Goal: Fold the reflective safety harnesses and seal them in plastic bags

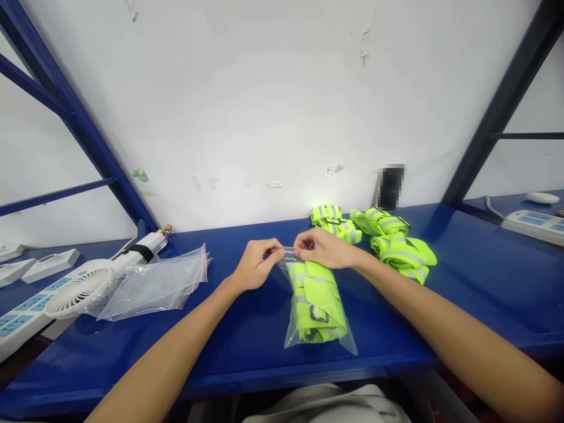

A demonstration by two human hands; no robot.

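A clear zip bag lies on the blue table with a folded neon-yellow reflective strap bundle inside it; a black buckle shows through the plastic. My left hand pinches the left part of the bag's top edge between thumb and fingers. Close beside it, my right hand pinches the same edge farther right, along the reddish zip line. Behind my right hand and forearm rest more yellow reflective bundles, loose and unbagged.
Flat, clear zip bags are stacked at the left, next to a white fan and a long white power strip. A dark pixelated object leans on the wall. Blue metal posts frame the table.
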